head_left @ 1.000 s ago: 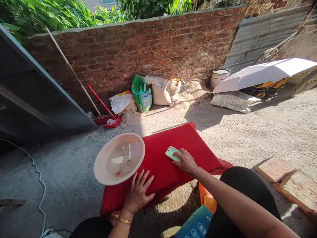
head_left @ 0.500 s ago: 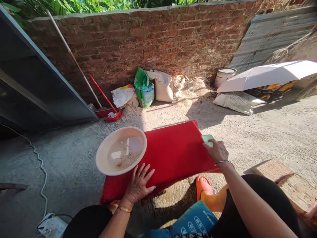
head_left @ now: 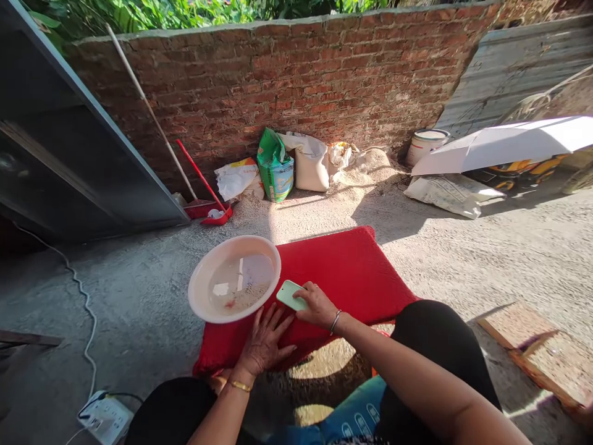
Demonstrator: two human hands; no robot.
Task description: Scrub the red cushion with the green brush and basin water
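Note:
A red, plush-looking cloth [head_left: 338,259] lies spread over a low surface in front of me. My left hand [head_left: 264,343] rests flat on its near edge with the fingers spread, just below the rim of a basin. My right hand [head_left: 317,304] grips a pale green scrub brush [head_left: 290,295] from above, its flat back with a small hole showing. Any bristles are hidden underneath, against the cloth. Close to the brush on the left, the pale pink basin [head_left: 199,290] holds water with sediment-like specks at the bottom.
A red dustpan [head_left: 217,216], a green bag [head_left: 275,167] and a cream sack [head_left: 311,164] stand by the brick wall [head_left: 324,80]. A white power strip [head_left: 104,420] and its cable lie at left. Wooden boards [head_left: 523,327] are at right, below a white umbrella [head_left: 500,145].
My right hand has slid the scrub brush leftward across the red cloth, from its right edge to beside the basin. My left hand stays spread at the near edge.

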